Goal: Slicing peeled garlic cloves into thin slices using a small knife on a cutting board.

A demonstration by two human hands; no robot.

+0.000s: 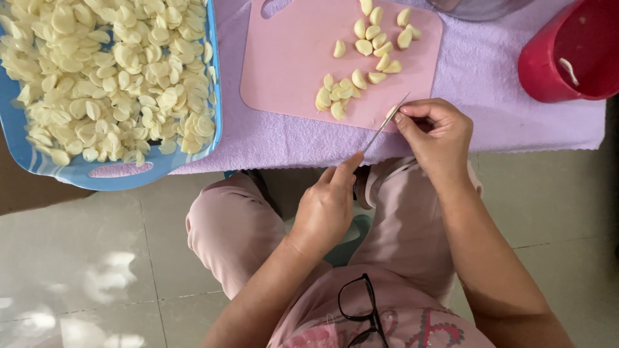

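Observation:
My left hand (329,206) grips the handle of a thin knife (385,122), its blade pointing up and to the right. My right hand (437,135) pinches a peeled garlic clove (391,111) against the blade's tip, just over the near edge of a pink cutting board (284,64). Several peeled or cut cloves (371,45) lie scattered on the board's right half, with a small cluster (336,95) near its front edge. Both hands hover above my lap, in front of the table.
A blue tray (77,173) heaped with peeled garlic cloves sits at the left. A purple cloth (490,77) covers the table. A red bucket (567,58) stands at the right, a clear container (477,8) at the top edge. Black glasses (358,306) hang on my shirt.

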